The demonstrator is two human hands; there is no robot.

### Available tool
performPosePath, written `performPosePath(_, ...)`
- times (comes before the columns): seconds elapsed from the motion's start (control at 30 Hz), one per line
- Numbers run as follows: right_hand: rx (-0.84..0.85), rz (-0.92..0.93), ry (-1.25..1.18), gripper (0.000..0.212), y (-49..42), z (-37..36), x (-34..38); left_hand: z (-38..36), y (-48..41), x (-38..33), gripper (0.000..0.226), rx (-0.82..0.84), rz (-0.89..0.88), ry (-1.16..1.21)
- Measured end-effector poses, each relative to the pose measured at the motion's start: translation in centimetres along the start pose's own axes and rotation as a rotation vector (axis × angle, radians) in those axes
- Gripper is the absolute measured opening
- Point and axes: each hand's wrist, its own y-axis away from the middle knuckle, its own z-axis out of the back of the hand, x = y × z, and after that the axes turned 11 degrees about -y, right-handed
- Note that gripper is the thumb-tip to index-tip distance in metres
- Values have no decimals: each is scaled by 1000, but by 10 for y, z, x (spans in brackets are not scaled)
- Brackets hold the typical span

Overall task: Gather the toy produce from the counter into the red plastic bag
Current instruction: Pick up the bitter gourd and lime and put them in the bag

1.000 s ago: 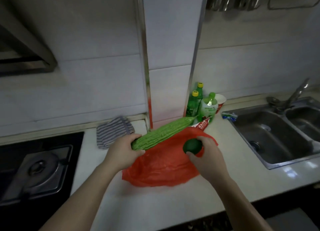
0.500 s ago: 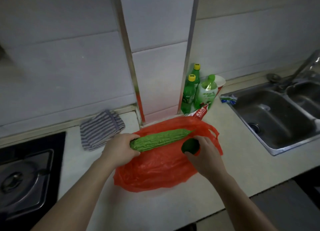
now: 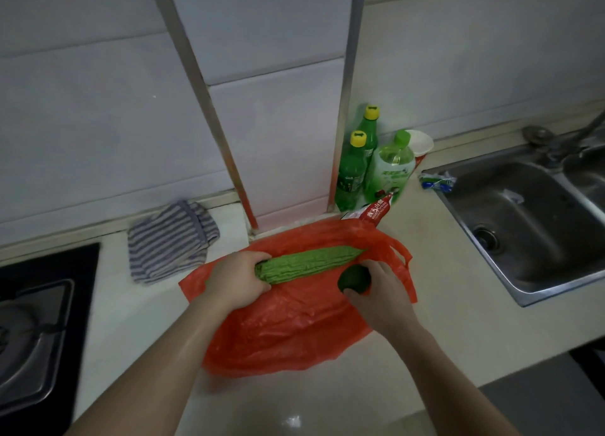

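Observation:
A red plastic bag (image 3: 294, 330) lies flat on the pale counter, its handles toward the sink. My left hand (image 3: 235, 281) grips the blunt end of a long bumpy green toy bitter gourd (image 3: 311, 262), held nearly level over the bag's upper part with its tip pointing right. My right hand (image 3: 379, 291) holds a dark green round toy fruit (image 3: 353, 277) just under the gourd's tip, near the bag's handle side. Whether the bag's mouth is open I cannot tell.
A striped cloth (image 3: 170, 239) lies left of the bag. Green bottles (image 3: 353, 170) and a red packet (image 3: 376, 210) stand against the wall behind it. A steel sink (image 3: 537, 219) is on the right, a gas hob (image 3: 29, 334) on the left.
The gourd has come down from a steep tilt to nearly level, lower over the bag. The round fruit stays in my right hand beside it. The camera has tilted downward.

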Motion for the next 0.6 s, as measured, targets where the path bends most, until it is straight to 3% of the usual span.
performPosePath(0.6, 69, -16, 68, 60, -51, -19, -14, -47, -41, 11, 68, -75, -14, 69)
